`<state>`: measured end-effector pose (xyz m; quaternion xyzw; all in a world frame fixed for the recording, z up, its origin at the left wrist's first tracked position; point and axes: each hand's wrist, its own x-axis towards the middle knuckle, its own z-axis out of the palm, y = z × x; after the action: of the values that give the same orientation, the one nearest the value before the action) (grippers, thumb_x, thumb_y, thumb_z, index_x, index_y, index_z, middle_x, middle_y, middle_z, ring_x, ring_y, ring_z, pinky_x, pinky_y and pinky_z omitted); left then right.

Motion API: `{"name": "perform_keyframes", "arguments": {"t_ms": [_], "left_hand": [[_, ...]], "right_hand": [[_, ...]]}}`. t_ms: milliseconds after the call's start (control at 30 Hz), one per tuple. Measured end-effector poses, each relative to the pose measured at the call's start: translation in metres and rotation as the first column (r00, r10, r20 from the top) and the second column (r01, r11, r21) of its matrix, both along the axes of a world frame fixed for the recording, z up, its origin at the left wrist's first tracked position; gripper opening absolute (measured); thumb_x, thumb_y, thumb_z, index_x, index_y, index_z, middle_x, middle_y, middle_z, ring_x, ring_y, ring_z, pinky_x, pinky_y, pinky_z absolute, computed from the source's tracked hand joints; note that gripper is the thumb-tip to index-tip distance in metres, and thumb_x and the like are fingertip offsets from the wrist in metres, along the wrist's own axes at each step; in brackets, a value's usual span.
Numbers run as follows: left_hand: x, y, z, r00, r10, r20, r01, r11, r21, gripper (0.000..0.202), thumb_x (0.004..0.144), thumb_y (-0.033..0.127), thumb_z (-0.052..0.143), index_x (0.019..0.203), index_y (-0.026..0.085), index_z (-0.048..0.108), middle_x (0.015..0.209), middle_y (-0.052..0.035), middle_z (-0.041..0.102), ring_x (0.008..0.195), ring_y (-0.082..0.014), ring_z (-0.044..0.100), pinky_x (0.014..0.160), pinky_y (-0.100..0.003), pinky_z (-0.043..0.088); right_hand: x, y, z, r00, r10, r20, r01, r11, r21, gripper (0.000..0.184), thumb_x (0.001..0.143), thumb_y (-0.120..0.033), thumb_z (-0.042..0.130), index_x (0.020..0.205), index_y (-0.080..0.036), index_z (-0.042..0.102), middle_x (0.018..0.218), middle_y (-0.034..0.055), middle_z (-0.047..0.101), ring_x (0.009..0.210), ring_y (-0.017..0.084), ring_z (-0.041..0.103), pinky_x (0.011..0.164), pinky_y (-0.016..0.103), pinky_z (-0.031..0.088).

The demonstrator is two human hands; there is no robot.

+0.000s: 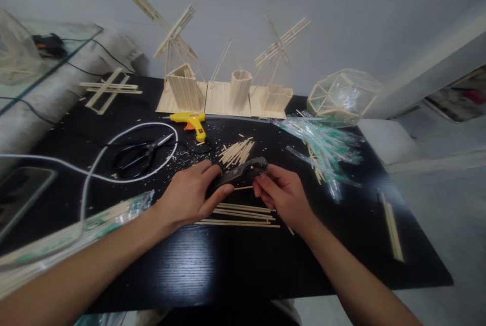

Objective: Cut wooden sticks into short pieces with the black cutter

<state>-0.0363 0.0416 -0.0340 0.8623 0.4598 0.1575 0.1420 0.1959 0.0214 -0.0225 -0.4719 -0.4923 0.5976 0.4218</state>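
In the head view, the left hand (pixel 190 197) has its fingers wrapped closed around a dark cutter (pixel 237 173), held just above the middle of the black surface (pixel 235 265). The right hand (pixel 283 194) pinches a thin stick (pixel 243 188) at the cutter's underside. Long sticks (pixel 243 214) lie under both hands. Short cut pieces (pixel 236 153) lie just behind, and a yellow glue gun (pixel 192 122) and black scissors (pixel 142 156) sit farther back left.

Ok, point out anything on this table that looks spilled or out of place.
Wood shavings are scattered over the black table, beyond the dark tool in the left hand, around the scissors and glue gun. Plastic wrappers lie strewn in a loose heap on the right. Nothing looks broken.
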Motion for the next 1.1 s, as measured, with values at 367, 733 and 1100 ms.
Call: {"name": "perform_keyframes", "arguments": {"t_ms": [367,733,1100], "left_hand": [[0.0040,0.0003,0.0023,0.999,0.027,-0.019,-0.027,1.000,0.003,0.048,0.102,0.054,0.034,0.083,0.018,0.058,0.079,-0.0052,0.058,0.066,-0.0184,0.057,0.061,-0.031,0.045],[0.0043,-0.0001,-0.0008,0.999,0.044,0.003,-0.044,0.999,0.009,0.051,0.101,0.056,0.035,0.079,0.018,0.059,0.075,-0.0046,0.057,0.063,-0.0178,0.056,0.060,-0.031,0.043],[0.0046,-0.0001,-0.0013,0.998,0.060,-0.025,-0.060,0.998,0.020,0.053,0.101,0.057,0.035,0.078,0.018,0.061,0.073,-0.0040,0.057,0.061,-0.0170,0.056,0.058,-0.029,0.042]], "right_hand": [[-0.0016,0.0009,-0.0013,0.999,-0.015,-0.029,0.014,0.999,-0.031,0.033,0.089,-0.047,0.071,0.076,-0.017,0.064,0.061,-0.0019,0.058,0.041,0.004,0.035,0.036,0.019,0.022],[-0.0033,0.0011,-0.0044,0.998,-0.028,-0.056,0.025,0.998,-0.054,0.029,0.088,-0.045,0.071,0.084,-0.017,0.068,0.061,-0.0021,0.058,0.041,0.005,0.035,0.036,0.019,0.023],[-0.0037,0.0026,-0.0084,0.994,-0.039,-0.099,0.028,0.994,-0.105,0.028,0.087,-0.044,0.073,0.085,-0.017,0.069,0.062,-0.0029,0.057,0.041,0.004,0.032,0.036,0.018,0.021]]}}
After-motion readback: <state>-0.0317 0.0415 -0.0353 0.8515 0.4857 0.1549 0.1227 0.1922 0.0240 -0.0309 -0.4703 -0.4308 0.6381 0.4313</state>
